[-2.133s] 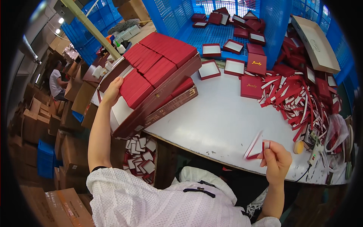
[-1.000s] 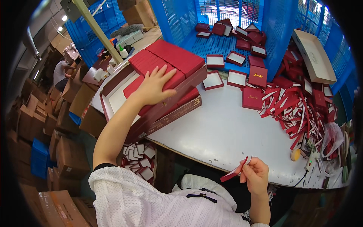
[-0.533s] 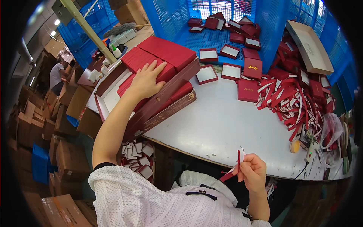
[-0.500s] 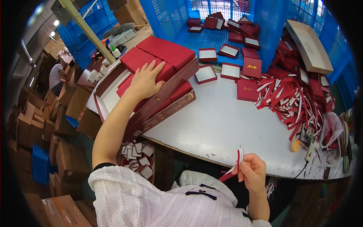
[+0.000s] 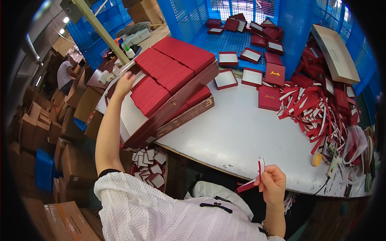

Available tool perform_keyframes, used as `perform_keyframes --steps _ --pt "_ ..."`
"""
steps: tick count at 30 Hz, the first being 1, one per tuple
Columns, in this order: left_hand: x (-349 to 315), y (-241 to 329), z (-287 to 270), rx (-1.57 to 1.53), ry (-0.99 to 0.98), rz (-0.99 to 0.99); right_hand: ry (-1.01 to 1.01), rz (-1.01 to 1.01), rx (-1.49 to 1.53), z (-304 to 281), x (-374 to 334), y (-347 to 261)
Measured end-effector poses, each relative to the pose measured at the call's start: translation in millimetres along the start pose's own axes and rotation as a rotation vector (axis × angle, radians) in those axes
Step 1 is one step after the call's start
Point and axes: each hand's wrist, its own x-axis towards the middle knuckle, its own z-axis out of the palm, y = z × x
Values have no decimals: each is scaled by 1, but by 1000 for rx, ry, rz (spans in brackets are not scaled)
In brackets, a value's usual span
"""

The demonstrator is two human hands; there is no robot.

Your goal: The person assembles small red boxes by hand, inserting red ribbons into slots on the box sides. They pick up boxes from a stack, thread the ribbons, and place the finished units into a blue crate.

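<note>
My left hand is at the far left end of a shallow, tilted dark-red carton with a white inside. Its fingers are partly curled and blurred, so whether they grip the carton's edge is unclear. Rows of red blocks, like small boxes packed tight, fill most of the carton. Beneath it rests a second carton, also with red pieces in it. Close to the table's front edge, my right hand pinches a folded red-and-white strip between thumb and fingers.
Small red box parts with white insides lie on the white table and in a blue crate. A heap of red-and-white strips is at the right. White-and-red pieces fill a container below the table. Another person is far left.
My left hand has moved left, off the red blocks to the carton's far left end, and the near group of blocks now shows. My right hand still pinches the strip. The view has shifted slightly.
</note>
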Motion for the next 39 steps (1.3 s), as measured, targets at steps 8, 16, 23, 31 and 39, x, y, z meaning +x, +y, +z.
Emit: perform_keyframes --steps 8,16,23,31,39 --pt "-3 -28 29 -192 -308 -229 20 30 -17 7 5 6" --pt "-15 -10 12 -376 -332 -390 13 38 -13 11 9 10" --pt "-15 24 -1 -658 -257 -75 14 18 -10 9 8 8" --pt "-9 39 1 -415 -412 -24 30 17 -3 8 3 8" --pt "-13 36 1 -423 -452 -6 1 40 3 10 4 8"
